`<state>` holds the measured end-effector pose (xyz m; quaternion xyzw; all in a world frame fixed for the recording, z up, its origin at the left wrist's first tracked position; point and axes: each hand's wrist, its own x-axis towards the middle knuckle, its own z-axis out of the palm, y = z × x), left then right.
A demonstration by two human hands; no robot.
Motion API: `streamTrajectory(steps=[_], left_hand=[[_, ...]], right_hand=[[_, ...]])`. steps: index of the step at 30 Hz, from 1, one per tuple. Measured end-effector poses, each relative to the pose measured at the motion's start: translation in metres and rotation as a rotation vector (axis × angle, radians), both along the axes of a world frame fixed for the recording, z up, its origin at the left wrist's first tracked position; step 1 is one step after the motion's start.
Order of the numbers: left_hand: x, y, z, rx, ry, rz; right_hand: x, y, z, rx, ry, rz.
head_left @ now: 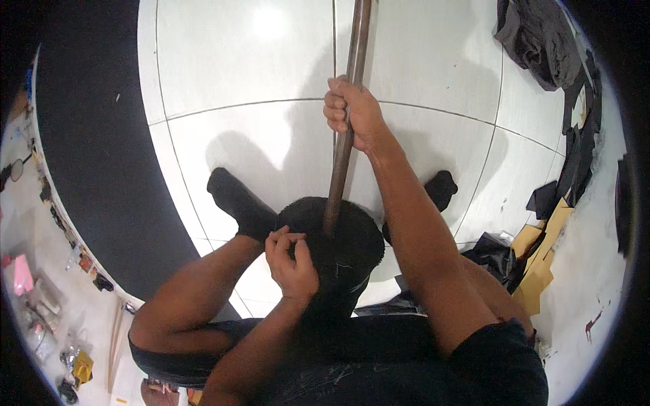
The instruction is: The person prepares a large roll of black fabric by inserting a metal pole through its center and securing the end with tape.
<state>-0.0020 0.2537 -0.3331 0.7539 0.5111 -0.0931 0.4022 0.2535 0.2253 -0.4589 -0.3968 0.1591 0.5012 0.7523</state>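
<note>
My right hand [355,114] is wrapped in a fist round a long brown pole [357,47], which slants down toward me. The pole's lower end meets the top of a thick, round black bundle [355,254] standing between my legs; whether it goes in or only rests there is too dark to tell. A few pale loose threads show on the bundle's top. At its left edge is my left hand [291,264], fingers curled in toward the thumb. Anything small in that pinch cannot be made out.
White tiled floor [223,61] lies ahead, with a long black strip [95,155] on the left. Dark cloth [542,40] lies at the far right, above yellow-brown card pieces [542,254] and a black plastic bag [493,250]. Small clutter, including a pink piece [24,274], lines the left.
</note>
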Motion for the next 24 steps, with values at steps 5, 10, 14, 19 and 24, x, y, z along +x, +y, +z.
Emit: streamTrajectory(steps=[5, 10, 14, 19, 24], left_hand=[[-0.012, 0.001, -0.003, 0.010, 0.035, 0.021], [-0.014, 0.002, -0.002, -0.012, -0.017, -0.005], [-0.005, -0.003, 0.008, -0.032, 0.032, 0.023], [-0.007, -0.006, 0.001, -0.003, 0.019, -0.050], [-0.005, 0.004, 0.005, 0.061, 0.048, -0.091]], right_hand=[[0.004, 0.022, 0.023, -0.637, -0.351, 0.058], [0.105, 0.053, 0.021, -0.768, -0.755, -0.064], [0.221, 0.103, -0.031, -0.880, -0.776, -0.036], [0.265, 0.119, -0.058, -1.343, -1.141, 0.338], [0.221, 0.103, -0.003, -0.797, -0.719, 0.152]])
